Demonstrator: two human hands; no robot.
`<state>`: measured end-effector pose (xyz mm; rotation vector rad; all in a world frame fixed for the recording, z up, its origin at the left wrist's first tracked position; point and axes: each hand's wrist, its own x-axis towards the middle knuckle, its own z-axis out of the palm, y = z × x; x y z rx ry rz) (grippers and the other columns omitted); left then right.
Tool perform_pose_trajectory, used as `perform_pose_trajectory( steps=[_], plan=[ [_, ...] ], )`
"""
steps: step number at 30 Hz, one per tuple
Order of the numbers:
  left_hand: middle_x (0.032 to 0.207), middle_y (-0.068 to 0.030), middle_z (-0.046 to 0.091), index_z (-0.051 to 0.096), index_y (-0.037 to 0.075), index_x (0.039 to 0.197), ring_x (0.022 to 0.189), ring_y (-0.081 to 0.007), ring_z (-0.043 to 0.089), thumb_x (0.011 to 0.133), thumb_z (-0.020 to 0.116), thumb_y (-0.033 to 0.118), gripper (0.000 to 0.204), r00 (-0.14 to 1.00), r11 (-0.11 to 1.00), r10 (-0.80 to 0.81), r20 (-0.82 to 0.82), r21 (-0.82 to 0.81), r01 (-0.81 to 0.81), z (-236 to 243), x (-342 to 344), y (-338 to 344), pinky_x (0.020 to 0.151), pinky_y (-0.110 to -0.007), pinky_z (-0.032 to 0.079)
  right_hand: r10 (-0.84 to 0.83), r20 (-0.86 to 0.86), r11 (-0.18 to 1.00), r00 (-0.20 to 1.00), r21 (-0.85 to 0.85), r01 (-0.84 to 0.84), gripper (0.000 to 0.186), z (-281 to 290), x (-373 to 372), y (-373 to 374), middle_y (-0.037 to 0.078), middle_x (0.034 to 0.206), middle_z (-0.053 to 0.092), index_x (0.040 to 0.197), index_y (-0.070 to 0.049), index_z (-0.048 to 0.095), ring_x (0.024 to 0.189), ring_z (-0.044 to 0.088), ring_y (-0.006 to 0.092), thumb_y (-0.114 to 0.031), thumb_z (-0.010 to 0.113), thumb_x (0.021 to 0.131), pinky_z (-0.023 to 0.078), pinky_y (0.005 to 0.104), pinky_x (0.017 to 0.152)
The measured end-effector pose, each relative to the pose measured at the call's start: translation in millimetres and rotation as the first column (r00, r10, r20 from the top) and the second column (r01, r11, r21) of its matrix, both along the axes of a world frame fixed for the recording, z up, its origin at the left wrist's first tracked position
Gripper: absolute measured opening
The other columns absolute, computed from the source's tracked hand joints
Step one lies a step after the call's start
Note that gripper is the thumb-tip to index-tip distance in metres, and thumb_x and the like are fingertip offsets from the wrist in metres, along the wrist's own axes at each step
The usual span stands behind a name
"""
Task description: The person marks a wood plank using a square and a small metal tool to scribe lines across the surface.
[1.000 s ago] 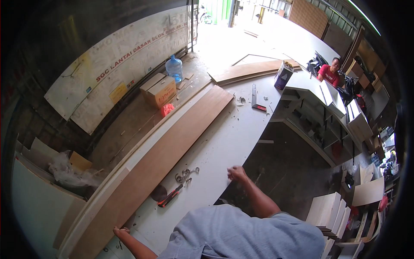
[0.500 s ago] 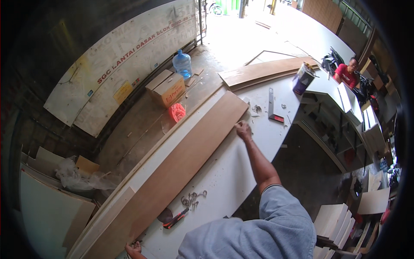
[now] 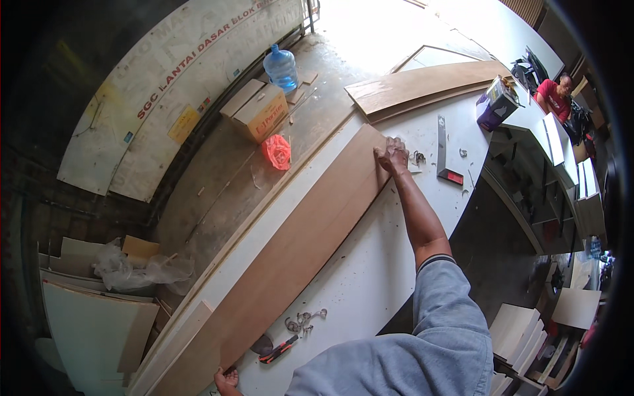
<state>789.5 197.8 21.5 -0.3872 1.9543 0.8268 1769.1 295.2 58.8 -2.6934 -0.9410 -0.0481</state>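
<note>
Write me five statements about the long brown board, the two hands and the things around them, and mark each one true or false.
1. The right hand rests on the far end of the long brown board. True.
2. The left hand is at the board's near end. True.
3. The blue water jug stands on the white worktable. False: it stands on the floor beside a cardboard box.
4. Red-handled pliers lie near the left hand. True.
5. The metal square lies on top of the board. False: it lies on the table, right of the right hand.
</note>
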Motion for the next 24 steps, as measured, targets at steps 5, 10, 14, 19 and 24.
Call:
perform_pose_trajectory(
  steps=[5,10,14,19,24],
  plan=[
    [0.136,-0.0086,0.047,0.045,0.003,0.137,0.127,-0.0242,0.049,0.092,0.074,0.046,0.070,0.997,0.996,-0.069,0.041,0.063,0.066,3.8,-2.1,-6.5,0.106,-0.045,0.046,-0.091,-0.134,0.993,0.987,-0.090,0.080,0.070,19.3,26.1,9.7,0.024,0.124,0.066,0.121,-0.002,0.070,0.121,0.062,0.0376,-0.064,0.059,0.091,0.049,0.0520,0.099],
    [0.130,-0.0072,0.055,0.054,0.004,0.128,0.109,-0.0259,0.057,0.092,0.075,0.046,0.059,0.993,0.994,-0.091,0.073,-0.057,0.095,6.0,-12.6,-6.6,0.092,-0.041,0.051,-0.116,-0.394,0.991,0.912,0.011,0.130,0.076,47.4,58.4,16.4,0.027,0.101,0.074,0.096,0.002,0.078,0.103,0.072,0.0399,-0.072,0.058,0.088,0.054,0.0457,0.091],
    [0.126,-0.0070,0.058,0.055,0.006,0.128,0.108,-0.0272,0.058,0.094,0.072,0.047,0.056,0.984,0.992,-0.130,0.124,0.010,0.130,9.4,-8.8,-9.0,0.092,-0.043,0.051,-0.026,-0.469,0.999,0.883,-0.044,0.006,0.090,62.1,72.2,11.9,0.028,0.115,0.071,0.108,0.003,0.076,0.114,0.068,0.0411,-0.080,0.052,0.086,0.053,0.0465,0.097],
    [0.131,-0.0103,0.064,0.058,0.008,0.136,0.122,-0.0264,0.060,0.100,0.062,0.042,0.050,0.979,0.958,-0.037,0.198,0.286,-0.022,15.4,9.3,-28.6,0.104,-0.044,0.050,0.185,-0.114,0.959,0.976,0.238,-0.154,0.079,73.4,80.5,-1.7,0.024,0.096,0.073,0.090,0.003,0.072,0.097,0.071,0.0390,-0.073,0.056,0.091,0.053,0.0446,0.089],
    [0.122,-0.0131,0.068,0.064,0.001,0.121,0.112,-0.0284,0.064,0.101,0.063,0.038,0.042,0.940,0.734,-0.130,0.316,0.668,-0.123,25.0,7.1,-57.2,0.093,-0.045,0.055,0.364,-0.052,0.897,0.930,0.288,-0.335,0.074,72.8,42.0,-45.9,0.022,0.098,0.073,0.093,0.002,0.072,0.099,0.070,0.0380,-0.070,0.056,0.092,0.053,0.0445,0.089]
  ],
)
